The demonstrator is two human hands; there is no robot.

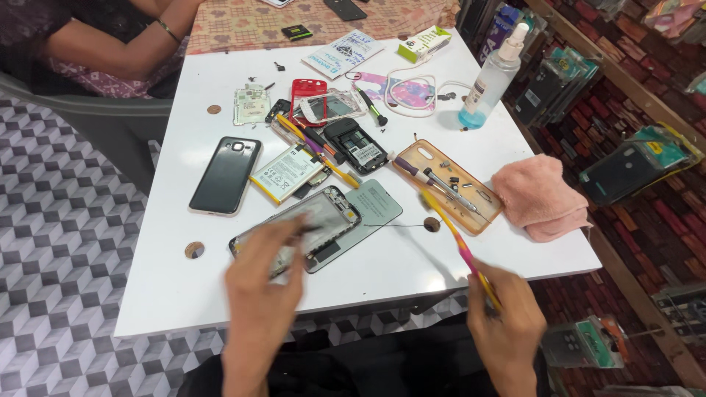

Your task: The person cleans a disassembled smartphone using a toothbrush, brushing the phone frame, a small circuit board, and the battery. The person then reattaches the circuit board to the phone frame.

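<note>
Currently, in the head view, the left hand (263, 283) rests with fingers extended and loosely spread on the near end of an opened phone body (309, 224), which lies flat on the white table (184, 294) close to its front edge; motion blur hides the exact fingertip contact. The right hand (504, 312) is closed around the handle of a yellow and pink toothbrush (456, 239), held at an angle with the bristle end raised above the table, near the amber phone case (448, 187). That case lies face up and contains screwdrivers and small parts. A grey-green sheet (375, 206) lies under the far corner of the phone body. Just beyond it are a white battery (287, 173), a dark phone back (226, 175) and a small black phone (357, 145). A pink cloth (540, 195) sits at the right edge, and a spray bottle (491, 77) with blue liquid stands farther back. Another person's arm (118, 44) rests at the far left corner.
</note>
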